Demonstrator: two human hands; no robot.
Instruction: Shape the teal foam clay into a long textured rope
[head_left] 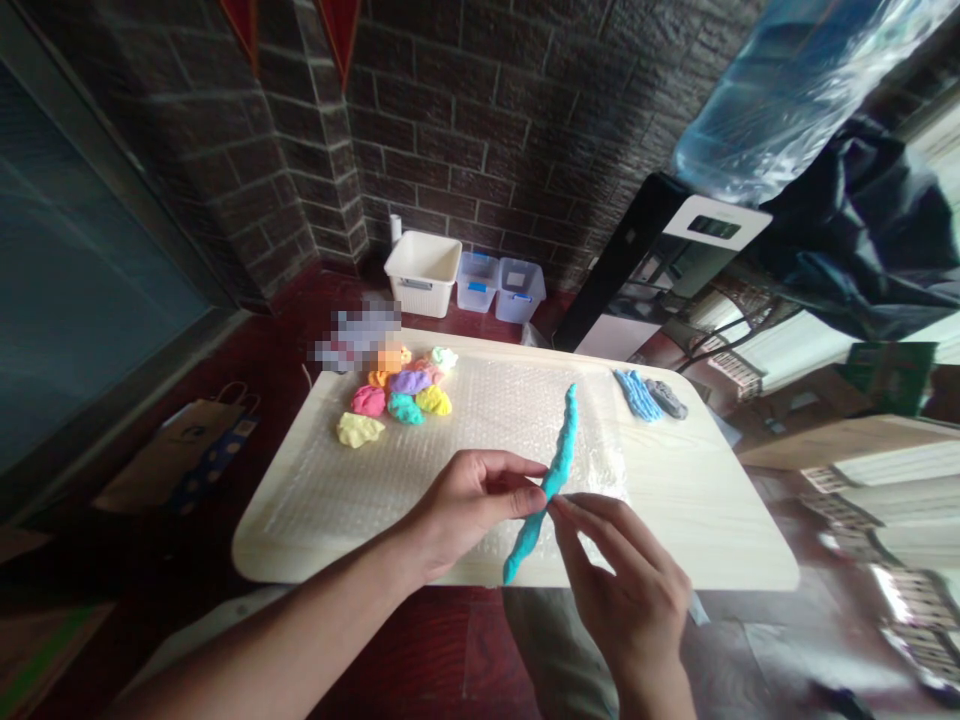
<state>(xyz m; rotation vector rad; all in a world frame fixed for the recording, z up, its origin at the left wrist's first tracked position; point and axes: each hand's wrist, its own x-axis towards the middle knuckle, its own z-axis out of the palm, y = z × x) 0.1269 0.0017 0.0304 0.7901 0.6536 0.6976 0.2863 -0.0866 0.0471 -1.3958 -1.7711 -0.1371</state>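
A long, lumpy roll of turquoise modelling clay (561, 460) is held up above the near part of the table, tilted, with tapered ends. My left hand (472, 505) pinches it near its middle between thumb and fingers. Just below that spot, the fingertips of my right hand (619, 555) are closed on the same roll from the right. Several soft clay lumps lie at the table's left, among them a pale yellow lump (360, 430), a pink lump (368, 401), a turquoise lump (406, 408), a purple lump (410, 382) and a bright yellow lump (434, 400).
Bubble wrap (495, 400) covers much of the pale wooden table (697, 500). Blue ribbed strands (638, 395) and a grey piece (666, 399) lie at the right. Beyond the far edge stand a white bin (422, 285), two clear boxes and a water dispenser (645, 270).
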